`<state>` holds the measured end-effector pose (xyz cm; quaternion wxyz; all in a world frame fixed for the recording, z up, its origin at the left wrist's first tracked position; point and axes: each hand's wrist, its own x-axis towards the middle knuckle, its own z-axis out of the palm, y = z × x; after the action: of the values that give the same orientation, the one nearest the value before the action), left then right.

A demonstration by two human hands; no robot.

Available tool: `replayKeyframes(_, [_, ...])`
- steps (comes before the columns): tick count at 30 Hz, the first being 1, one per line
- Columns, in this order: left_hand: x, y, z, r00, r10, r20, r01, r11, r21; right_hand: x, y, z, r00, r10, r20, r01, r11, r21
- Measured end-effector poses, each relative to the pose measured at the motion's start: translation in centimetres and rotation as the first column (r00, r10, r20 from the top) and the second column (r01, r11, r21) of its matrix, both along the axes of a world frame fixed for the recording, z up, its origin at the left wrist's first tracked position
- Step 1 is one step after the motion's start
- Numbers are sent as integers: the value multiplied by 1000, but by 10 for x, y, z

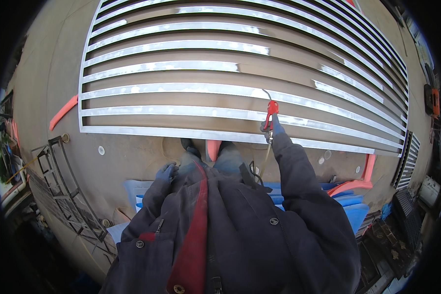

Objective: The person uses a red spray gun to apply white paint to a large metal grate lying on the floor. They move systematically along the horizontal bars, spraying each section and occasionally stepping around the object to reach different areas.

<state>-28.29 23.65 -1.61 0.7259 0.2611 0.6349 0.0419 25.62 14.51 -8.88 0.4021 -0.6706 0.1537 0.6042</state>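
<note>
In my right hand (pixel 276 128), gloved and stretched forward, is a red air blow gun (pixel 273 109) with a thin curved nozzle. A hose hangs from its grip. The nozzle tip lies over a slat of a large metal slatted panel (pixel 171 88), whose pale slats show shiny and dull patches. My left hand (pixel 167 172), also gloved, hangs low by my left side, short of the panel's near edge. Its fingers are loosely curled, with nothing visible in them.
Red supports (pixel 213 149) show under the panel's near edge and at its left and right. Blue sheets (pixel 355 211) lie close to me on both sides. A dark metal frame (pixel 63 169) stands at left, and a smaller slatted panel (pixel 407 161) at right.
</note>
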Motion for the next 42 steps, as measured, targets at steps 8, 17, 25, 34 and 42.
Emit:
replayKeyframes(8, [-60,15,-17,992,-97,78,94,995,44,-134,-36,0,990,-135,46,140,981,-135])
replayKeyframes(17, [-236,-10,-43,995,88,43,-88,996,-5,-353,39,-8,921,376,-100,-381,924,-34])
replayKeyframes(25, [-343,-50,-37,956,269,-116,-275,961,-38,-450,143,-21,919,369,-137,-370,929,17])
replayKeyframes(34, [-314,-26,-21,969,230,-87,-232,973,-15,-457,168,24,814,578,-56,-575,816,54])
replayKeyframes(42, [-251,2,-34,978,206,-23,-206,978,-8,-371,167,11,963,245,-115,-243,969,31])
